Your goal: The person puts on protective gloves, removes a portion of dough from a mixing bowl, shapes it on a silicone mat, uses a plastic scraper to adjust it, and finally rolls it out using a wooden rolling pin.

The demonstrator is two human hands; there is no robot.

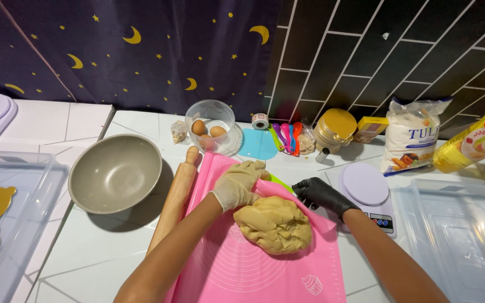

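- Head view: your left hand (pixel 238 184), in a pale glove, curls around a wad of dough (pixel 252 166).
- Your right hand (pixel 316 194), black-gloved, pinches the pink mat (pixel 254 269) edge.
- Dough mound (pixel 275 224) sits on the mat, on the bench (pixel 85 247).

L hand (pixel 241 184) in pale glove, fingers curled; R hand (pixel 320 195) in black glove, fingers bent, arms fwd

Home kitchen – tiled counter (pixel 96 252), rolling pin (pixel 175 196), eggs (pixel 207 132), kitchen scale (pixel 366 193)
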